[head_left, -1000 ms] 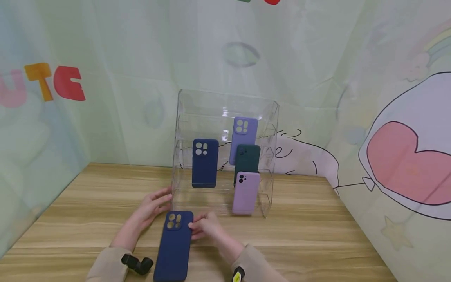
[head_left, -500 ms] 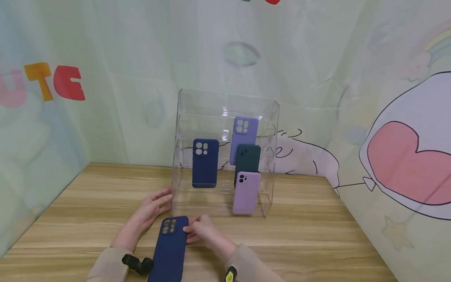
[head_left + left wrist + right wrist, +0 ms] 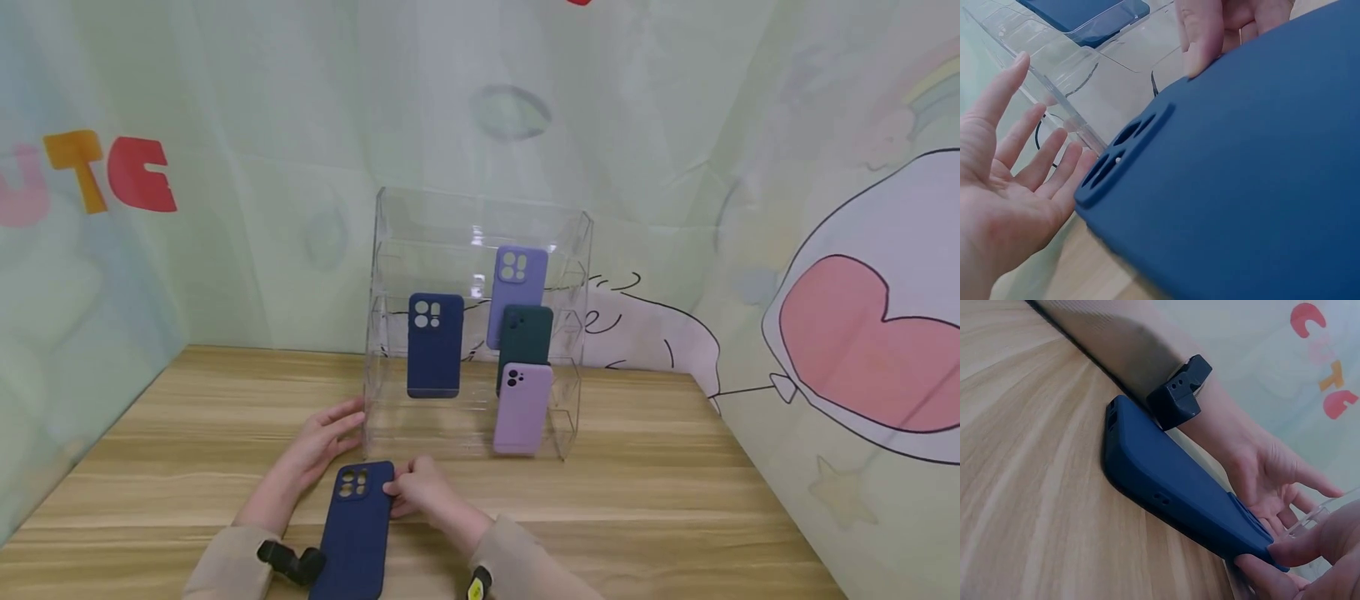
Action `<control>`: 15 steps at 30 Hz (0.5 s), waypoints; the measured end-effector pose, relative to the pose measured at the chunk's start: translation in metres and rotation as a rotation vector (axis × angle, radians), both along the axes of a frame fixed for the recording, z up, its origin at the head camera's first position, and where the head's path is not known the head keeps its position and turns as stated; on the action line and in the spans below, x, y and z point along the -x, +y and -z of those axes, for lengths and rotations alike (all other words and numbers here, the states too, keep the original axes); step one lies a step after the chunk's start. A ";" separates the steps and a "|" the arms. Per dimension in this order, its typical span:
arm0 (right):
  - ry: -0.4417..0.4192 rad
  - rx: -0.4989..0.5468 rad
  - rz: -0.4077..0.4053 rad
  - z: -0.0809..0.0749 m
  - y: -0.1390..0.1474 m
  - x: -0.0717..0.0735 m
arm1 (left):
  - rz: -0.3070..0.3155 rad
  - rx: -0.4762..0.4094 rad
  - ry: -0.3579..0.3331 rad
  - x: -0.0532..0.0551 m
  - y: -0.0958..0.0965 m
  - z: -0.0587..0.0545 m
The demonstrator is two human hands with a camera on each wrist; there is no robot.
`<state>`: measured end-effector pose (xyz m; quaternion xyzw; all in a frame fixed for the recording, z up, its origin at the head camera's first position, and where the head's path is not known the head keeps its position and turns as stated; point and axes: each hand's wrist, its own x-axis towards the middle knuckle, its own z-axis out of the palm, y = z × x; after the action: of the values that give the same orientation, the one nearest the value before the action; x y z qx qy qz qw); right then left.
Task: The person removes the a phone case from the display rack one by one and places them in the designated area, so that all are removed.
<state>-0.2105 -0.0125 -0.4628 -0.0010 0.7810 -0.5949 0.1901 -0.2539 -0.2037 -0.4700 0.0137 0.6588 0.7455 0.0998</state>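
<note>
A dark blue phone case [image 3: 351, 542] with camera cutouts is tilted in front of the clear stand, its cutout end toward the stand. My right hand [image 3: 426, 492] pinches its right edge near that end between thumb and fingers, as the right wrist view also shows. Beside the lower left side of the clear acrylic stand [image 3: 375, 333], my left hand [image 3: 318, 442] has its fingers extended, their tips at the side panel. In the left wrist view the left hand [image 3: 1016, 187] is spread, palm showing, partly behind the phone case [image 3: 1241, 156].
On the stand's tiers sit another dark blue case [image 3: 435, 350], a lavender case [image 3: 517, 287], a dark green case [image 3: 528, 333] and a pink-purple case [image 3: 522, 410]. The wooden table [image 3: 660, 517] meets printed curtains behind. A black wrist camera [image 3: 291, 563] sits on the left sleeve.
My right hand has moved the held phone case a little left and toward me. The left hand has stayed beside the stand, and the cases on the tiers have not moved.
</note>
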 end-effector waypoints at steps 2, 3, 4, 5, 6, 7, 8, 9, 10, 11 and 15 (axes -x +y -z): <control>0.007 -0.018 0.003 -0.001 -0.002 -0.001 | 0.000 -0.004 -0.002 0.001 -0.001 0.001; 0.012 -0.026 0.006 -0.001 -0.003 -0.001 | 0.001 -0.004 -0.002 0.001 -0.001 0.001; 0.017 -0.033 0.006 -0.001 -0.004 -0.001 | 0.003 -0.004 -0.001 0.001 -0.001 0.001; 0.023 -0.042 0.006 -0.002 -0.004 -0.002 | 0.002 -0.008 -0.003 0.001 -0.002 0.001; 0.026 -0.046 0.005 -0.002 -0.005 -0.002 | 0.002 -0.010 -0.001 0.001 -0.002 0.001; 0.029 -0.049 0.003 -0.002 -0.005 -0.002 | 0.003 -0.013 0.001 0.000 -0.002 0.000; 0.032 -0.047 0.002 -0.003 -0.005 -0.003 | 0.007 -0.012 0.003 0.000 -0.002 0.000; 0.033 -0.041 -0.003 -0.002 -0.005 -0.003 | 0.004 -0.018 0.003 0.000 -0.002 -0.001; 0.033 -0.035 -0.007 -0.002 -0.004 -0.003 | 0.002 -0.023 0.003 0.000 -0.002 -0.001; 0.034 -0.028 -0.009 -0.001 -0.004 -0.003 | 0.000 -0.026 0.003 -0.001 -0.001 -0.002; 0.028 -0.003 -0.022 0.000 -0.002 -0.003 | -0.005 -0.025 -0.002 -0.001 -0.001 -0.002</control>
<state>-0.2079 -0.0149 -0.4632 -0.0175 0.7844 -0.5915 0.1856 -0.2532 -0.2048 -0.4678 0.0122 0.6493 0.7541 0.0984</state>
